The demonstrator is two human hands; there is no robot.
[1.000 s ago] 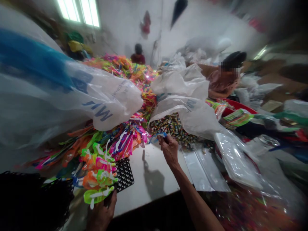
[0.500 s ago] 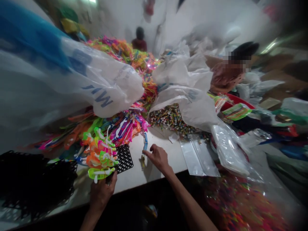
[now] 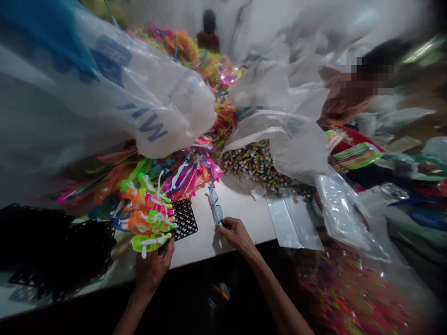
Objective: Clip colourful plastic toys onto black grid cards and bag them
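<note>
My right hand [image 3: 237, 232] is closed in a pinch on the near end of a small pair of blue toy glasses [image 3: 217, 210], which extends away from me over the white table. My left hand [image 3: 153, 265] is closed at the near edge of a black lattice panel [image 3: 185, 221], its fingers partly hidden. Several neon toy glasses [image 3: 150, 242] in green, orange and pink, with white temples, are stacked in a row along the panel's left side, just above the left hand.
A black heap of lattice panels [image 3: 52, 251] lies at left. Behind are colourful plastic pieces [image 3: 185, 172], a large white-and-blue bag [image 3: 167, 102] and a bag spilling small patterned pieces [image 3: 251, 160]. Clear bags [image 3: 293, 223] lie at right. Two people [image 3: 208, 39] are farther back.
My right hand has closed on the near end of the blue toy glasses, which have turned and now show their lenses. The left hand stays at the panel. The view has shifted slightly.
</note>
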